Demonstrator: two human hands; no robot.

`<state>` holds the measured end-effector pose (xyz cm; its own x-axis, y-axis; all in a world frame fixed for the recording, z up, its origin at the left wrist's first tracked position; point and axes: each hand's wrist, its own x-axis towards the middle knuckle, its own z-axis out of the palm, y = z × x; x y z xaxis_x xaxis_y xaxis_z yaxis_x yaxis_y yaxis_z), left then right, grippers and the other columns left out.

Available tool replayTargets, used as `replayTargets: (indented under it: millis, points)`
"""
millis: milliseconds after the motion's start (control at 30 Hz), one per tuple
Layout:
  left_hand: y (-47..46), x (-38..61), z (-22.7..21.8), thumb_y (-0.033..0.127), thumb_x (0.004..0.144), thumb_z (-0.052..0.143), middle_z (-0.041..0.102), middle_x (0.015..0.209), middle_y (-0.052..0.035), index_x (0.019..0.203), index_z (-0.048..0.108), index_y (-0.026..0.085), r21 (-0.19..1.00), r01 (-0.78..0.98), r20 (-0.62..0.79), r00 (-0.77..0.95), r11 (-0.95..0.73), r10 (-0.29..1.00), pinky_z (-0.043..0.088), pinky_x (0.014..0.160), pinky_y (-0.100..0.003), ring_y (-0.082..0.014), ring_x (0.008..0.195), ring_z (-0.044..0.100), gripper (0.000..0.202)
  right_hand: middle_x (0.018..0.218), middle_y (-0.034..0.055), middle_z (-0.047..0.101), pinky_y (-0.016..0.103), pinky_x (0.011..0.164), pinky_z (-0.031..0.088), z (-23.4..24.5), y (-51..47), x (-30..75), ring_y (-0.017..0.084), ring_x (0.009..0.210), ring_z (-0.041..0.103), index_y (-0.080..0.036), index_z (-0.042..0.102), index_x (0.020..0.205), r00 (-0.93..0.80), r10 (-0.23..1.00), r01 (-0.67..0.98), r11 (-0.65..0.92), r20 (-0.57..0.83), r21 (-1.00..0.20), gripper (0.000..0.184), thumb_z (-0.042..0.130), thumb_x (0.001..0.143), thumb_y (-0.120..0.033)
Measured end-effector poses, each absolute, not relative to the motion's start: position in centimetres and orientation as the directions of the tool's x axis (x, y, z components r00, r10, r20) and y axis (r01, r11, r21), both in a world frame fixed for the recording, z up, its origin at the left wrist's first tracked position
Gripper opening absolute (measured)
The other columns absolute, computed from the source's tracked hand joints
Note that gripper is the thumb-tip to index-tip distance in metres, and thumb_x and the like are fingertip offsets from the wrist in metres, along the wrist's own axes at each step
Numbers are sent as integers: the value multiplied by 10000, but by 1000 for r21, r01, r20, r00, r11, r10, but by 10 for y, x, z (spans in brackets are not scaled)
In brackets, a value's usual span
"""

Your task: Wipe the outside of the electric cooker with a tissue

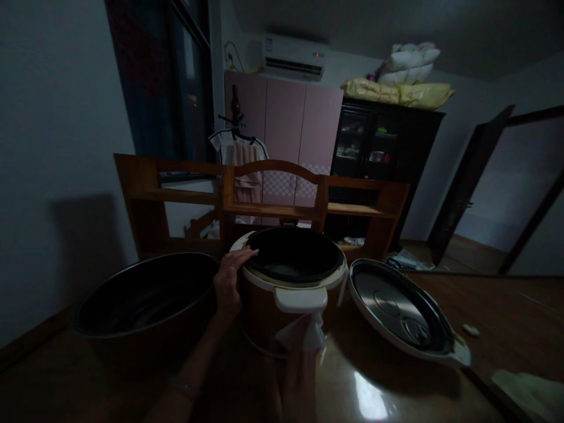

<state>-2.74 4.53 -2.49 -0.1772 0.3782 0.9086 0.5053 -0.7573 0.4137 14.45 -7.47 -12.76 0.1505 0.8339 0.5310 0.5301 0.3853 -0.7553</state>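
Note:
A pot-shaped electric cooker with a white rim and front handle stands upright on the glossy table, its lid off and its dark inside showing. My left hand rests on the left of its rim, fingers stretched out over the edge. Just below the front handle, my right hand presses a thin white cloth against the cooker's side; motion and dim light blur these fingers. The detached round lid lies to the right with its metal underside up. Left of the cooker is a large dark inner pot.
Behind the cooker rises a wooden shelf unit. A small pale object and a light green cloth lie at the right. A wall borders the left side; wardrobes stand farther back.

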Motion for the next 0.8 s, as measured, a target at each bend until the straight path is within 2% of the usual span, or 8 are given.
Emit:
replayTargets:
  millis: [167, 233, 333, 433, 567, 667, 733, 800]
  points:
    - [45, -27, -25, 376, 1040, 148, 695, 1233, -66, 1179, 719, 235, 395, 502, 918, -176, -769, 356, 411, 1070, -457, -260, 1222, 592, 604, 1679, 20, 220, 663, 1172, 332, -134, -80, 139, 431, 1513, 247, -353, 76, 1622, 125, 826, 532, 412, 550, -740, 928, 581, 900, -646]
    - [46, -26, -24, 369, 1039, 150, 697, 1230, -68, 1179, 720, 232, 388, 501, 921, -177, -774, 347, 410, 1066, -458, -261, 1218, 595, 603, 1687, 35, 182, 656, 1175, 322, -131, -77, 147, 414, 1523, 236, -324, 43, 1627, 148, 822, 526, 405, 550, -747, 883, 532, 947, -605]
    - [47, -25, -24, 358, 1040, 160, 702, 1223, -69, 1168, 726, 230, 381, 483, 924, -185, -788, 334, 408, 1056, -456, -260, 1211, 599, 595, 1701, 84, 44, 648, 1198, 257, -118, -66, 166, 373, 1557, 122, -220, -49, 1626, 205, 823, 504, 376, 531, -778, 807, 400, 1031, -528]
    - [48, -25, -24, 348, 1041, 175, 701, 1225, -69, 1182, 722, 229, 378, 472, 926, -187, -796, 329, 407, 1052, -452, -257, 1216, 596, 577, 1701, 87, -29, 607, 1234, 173, -99, -55, 181, 312, 1572, 34, -201, -97, 1616, 212, 845, 445, 363, 490, -819, 797, 373, 1050, -505]
    - [48, -26, -25, 352, 1042, 170, 699, 1235, -71, 1188, 721, 222, 389, 491, 921, -183, -779, 344, 405, 1057, -445, -252, 1221, 593, 584, 1699, 113, -51, 607, 1221, 218, -89, -51, 180, 313, 1572, 28, -190, -147, 1607, 172, 842, 468, 386, 511, -795, 841, 389, 1045, -513]
    - [47, -27, -25, 363, 1039, 157, 701, 1230, -75, 1194, 717, 213, 386, 504, 922, -174, -773, 346, 409, 1058, -443, -251, 1222, 592, 600, 1698, 133, -17, 648, 1177, 299, -106, -55, 168, 344, 1567, 36, -186, -121, 1614, 152, 788, 596, 408, 596, -692, 825, 421, 1051, -448]
    - [46, -27, -25, 367, 1038, 150, 701, 1232, -76, 1197, 714, 209, 385, 515, 921, -169, -766, 350, 405, 1065, -444, -251, 1223, 593, 607, 1698, 134, 29, 688, 1129, 348, -124, -58, 161, 371, 1561, 55, -212, -49, 1628, 99, 673, 702, 476, 733, -531, 752, 421, 1058, -349]
    - [46, -27, -24, 368, 1038, 152, 698, 1239, -76, 1191, 718, 208, 388, 520, 920, -168, -761, 353, 405, 1064, -443, -251, 1220, 594, 608, 1699, 59, 107, 699, 1134, 340, -139, -61, 154, 354, 1561, 98, -336, 78, 1625, 36, 621, 730, 519, 783, -445, 663, 399, 1054, -232]
